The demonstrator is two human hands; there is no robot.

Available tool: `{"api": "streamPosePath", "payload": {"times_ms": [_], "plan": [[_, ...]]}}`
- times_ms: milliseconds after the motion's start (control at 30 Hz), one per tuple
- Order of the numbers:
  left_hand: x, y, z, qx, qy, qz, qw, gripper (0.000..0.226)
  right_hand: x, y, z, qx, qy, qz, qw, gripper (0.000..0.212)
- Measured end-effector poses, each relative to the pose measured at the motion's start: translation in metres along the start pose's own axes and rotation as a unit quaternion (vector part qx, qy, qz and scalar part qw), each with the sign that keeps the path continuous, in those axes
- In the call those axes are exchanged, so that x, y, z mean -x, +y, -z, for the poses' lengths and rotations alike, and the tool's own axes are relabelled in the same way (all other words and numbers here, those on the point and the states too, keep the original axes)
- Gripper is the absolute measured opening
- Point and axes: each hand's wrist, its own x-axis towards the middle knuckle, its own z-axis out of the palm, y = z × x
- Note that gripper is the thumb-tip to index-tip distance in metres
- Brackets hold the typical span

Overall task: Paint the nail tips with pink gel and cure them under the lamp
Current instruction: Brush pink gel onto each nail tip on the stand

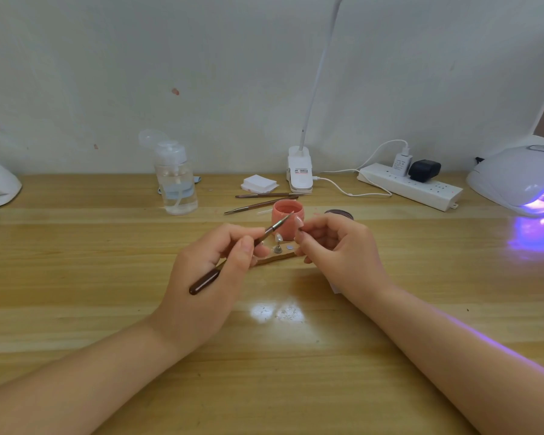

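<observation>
A person's left hand (214, 262) pinches a dark-handled brush (233, 257), its bristles reaching a pale nail tip (296, 221) gripped by the curled fingers (308, 233) of the right hand (336, 246), just before an open pot of pink gel (287, 219) on the wooden worktop (107, 277). Far right of the pot, the curing lamp (518, 180) glows violet.

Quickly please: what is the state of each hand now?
Left hand: fingers grip the brush.
Right hand: fingers pinch a nail tip.
</observation>
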Motion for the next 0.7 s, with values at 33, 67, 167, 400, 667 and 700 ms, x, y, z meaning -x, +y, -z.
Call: {"api": "streamPosePath", "payload": {"times_ms": [33,67,167,400,667,700], "plan": [[0.0001,-0.0002,0.0002,-0.002,-0.008,0.004,1.000,0.027,0.0000,-0.0004,-0.0001,0.001,-0.001,0.002,1.000,0.001],[0.0006,-0.0005,0.0010,-0.004,-0.016,0.002,1.000,0.027,-0.0001,-0.0006,-0.0002,0.003,0.000,0.002,1.000,0.001],[0.0019,-0.0007,0.0038,0.002,-0.020,-0.012,1.000,0.028,-0.0002,-0.0004,0.0004,0.007,0.003,-0.001,1.000,0.002],[-0.0005,-0.0007,0.0020,-0.041,-0.028,0.001,0.999,0.024,0.0007,-0.0021,0.0004,0.008,-0.002,-0.001,1.000,0.003],[0.0004,0.0050,0.0012,-0.109,-0.028,-0.049,0.992,0.022,0.0008,-0.0037,0.0002,0.019,-0.006,0.000,1.000,0.003],[0.0002,0.0045,0.0016,-0.113,-0.030,-0.047,0.992,0.022,0.0006,-0.0036,0.0003,0.023,-0.002,0.001,1.000,0.004]]}}
